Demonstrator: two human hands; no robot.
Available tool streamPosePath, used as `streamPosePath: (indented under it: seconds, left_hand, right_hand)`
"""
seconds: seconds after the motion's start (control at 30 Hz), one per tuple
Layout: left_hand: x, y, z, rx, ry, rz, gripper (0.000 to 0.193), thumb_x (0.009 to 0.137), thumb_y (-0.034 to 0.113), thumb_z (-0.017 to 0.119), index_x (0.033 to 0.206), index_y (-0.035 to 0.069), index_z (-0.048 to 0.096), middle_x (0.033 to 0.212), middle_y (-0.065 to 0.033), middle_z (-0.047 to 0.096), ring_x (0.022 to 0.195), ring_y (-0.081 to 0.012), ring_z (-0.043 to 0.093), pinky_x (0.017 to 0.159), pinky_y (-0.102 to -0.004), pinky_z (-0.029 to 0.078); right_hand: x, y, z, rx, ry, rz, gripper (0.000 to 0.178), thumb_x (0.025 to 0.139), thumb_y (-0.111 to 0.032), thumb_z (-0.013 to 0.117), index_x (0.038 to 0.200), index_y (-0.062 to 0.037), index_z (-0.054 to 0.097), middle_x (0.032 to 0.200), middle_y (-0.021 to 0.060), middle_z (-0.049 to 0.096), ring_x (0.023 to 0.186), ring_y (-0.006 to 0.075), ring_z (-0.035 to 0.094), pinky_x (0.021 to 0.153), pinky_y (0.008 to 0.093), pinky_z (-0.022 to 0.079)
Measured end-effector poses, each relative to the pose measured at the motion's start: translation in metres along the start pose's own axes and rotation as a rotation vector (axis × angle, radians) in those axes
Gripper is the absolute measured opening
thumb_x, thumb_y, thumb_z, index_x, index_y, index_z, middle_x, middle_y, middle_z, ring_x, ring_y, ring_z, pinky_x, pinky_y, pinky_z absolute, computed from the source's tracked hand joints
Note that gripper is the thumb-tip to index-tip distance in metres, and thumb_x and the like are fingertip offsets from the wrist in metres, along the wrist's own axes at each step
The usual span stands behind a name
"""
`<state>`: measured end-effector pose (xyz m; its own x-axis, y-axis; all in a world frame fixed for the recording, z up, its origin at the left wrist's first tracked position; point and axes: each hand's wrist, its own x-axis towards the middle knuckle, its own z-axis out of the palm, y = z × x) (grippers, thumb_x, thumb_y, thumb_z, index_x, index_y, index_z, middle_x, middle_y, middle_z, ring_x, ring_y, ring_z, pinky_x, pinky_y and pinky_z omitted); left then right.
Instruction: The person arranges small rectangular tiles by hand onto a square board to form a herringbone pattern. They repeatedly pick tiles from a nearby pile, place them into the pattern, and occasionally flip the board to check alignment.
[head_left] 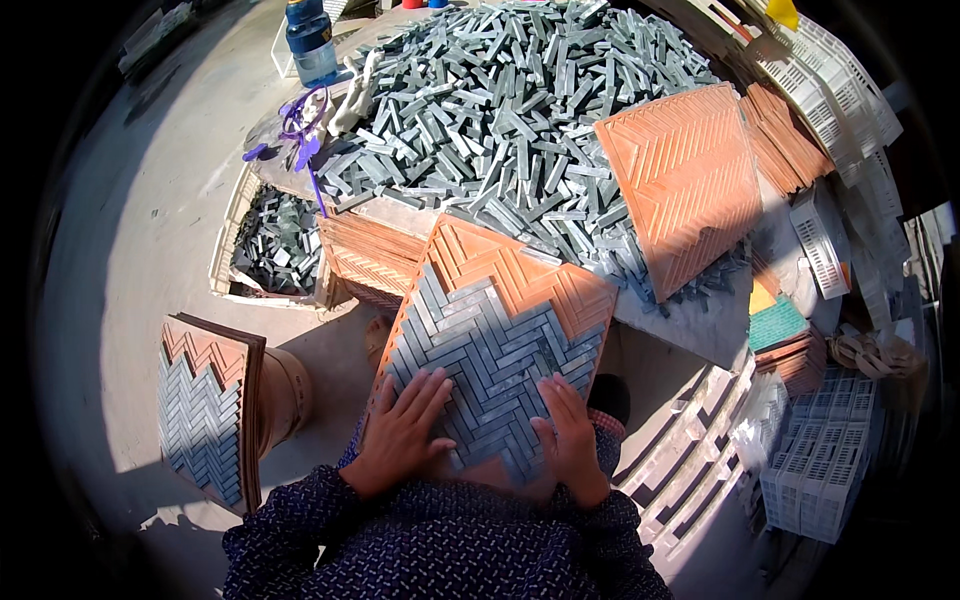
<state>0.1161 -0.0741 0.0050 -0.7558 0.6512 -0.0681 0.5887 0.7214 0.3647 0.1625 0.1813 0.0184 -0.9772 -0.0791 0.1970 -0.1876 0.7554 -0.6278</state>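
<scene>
An orange herringbone mould tray [505, 265] leans up from my lap toward the table edge. Grey stone strips [480, 345] fill most of its grooves in a zigzag pattern; the grooves at its far end are bare. My left hand [405, 425] lies over the lower left of the strips, fingers stretched out and a little apart. On the lower right edge rests my right hand [570, 435], its fingers extended and the thumb apart. Neither hand holds a strip. Ahead of the tray, a large heap of loose grey strips [500, 100] covers the table.
An unfilled orange mould [685, 185] lies on the heap's right side. A stack of moulds [370, 250] and a crate of strips [275, 240] stand left. Filled moulds [205, 410] stand lower left. A bottle [312, 50] is far left; white crates [820, 450] sit right.
</scene>
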Motion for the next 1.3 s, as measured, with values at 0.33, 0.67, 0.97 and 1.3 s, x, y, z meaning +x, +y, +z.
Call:
streamPosePath:
  seconds: [0.33,0.67,0.97,1.3]
  left_hand:
    - [0.011,0.02,0.013,0.075,-0.053,0.158,0.075,0.084,0.055,0.046,0.142,0.01,0.031,0.149,-0.0056,0.029,0.138,-0.0217,0.024,0.111,-0.0551,0.005]
    - [0.033,0.043,0.03,0.162,-0.207,0.434,0.079,0.082,0.057,0.051,0.142,0.011,0.031,0.149,-0.0067,0.029,0.139,-0.0225,0.023,0.11,-0.0569,0.01]
    - [0.065,0.089,0.058,0.139,-0.337,0.856,0.073,0.085,0.054,0.049,0.143,0.013,0.031,0.15,-0.0036,0.027,0.139,-0.0174,0.021,0.111,-0.0506,0.011]
    - [0.074,0.055,0.022,0.037,-0.252,0.549,0.08,0.081,0.049,0.057,0.144,0.008,0.027,0.15,-0.0088,0.027,0.139,-0.0248,0.022,0.111,-0.0531,0.011]
  right_hand:
    - [-0.046,0.013,-0.014,0.036,0.139,0.186,0.036,0.085,-0.01,0.06,0.118,0.003,0.054,0.117,0.0234,0.056,0.114,0.0379,0.052,0.097,0.0415,0.042]
    - [-0.08,0.022,-0.023,0.046,0.25,0.333,0.031,0.087,-0.006,0.056,0.117,0.0023,0.056,0.116,0.023,0.058,0.112,0.0363,0.054,0.096,0.0394,0.043]
    - [-0.076,0.026,-0.023,0.113,0.355,0.303,0.03,0.087,-0.006,0.056,0.115,0.0032,0.056,0.115,0.0225,0.058,0.112,0.0359,0.054,0.095,0.0394,0.044]
    - [-0.033,0.049,-0.02,-0.118,0.198,0.117,0.052,0.087,-0.025,0.059,0.129,0.0027,0.044,0.131,0.024,0.046,0.125,0.037,0.042,0.105,0.0484,0.03]
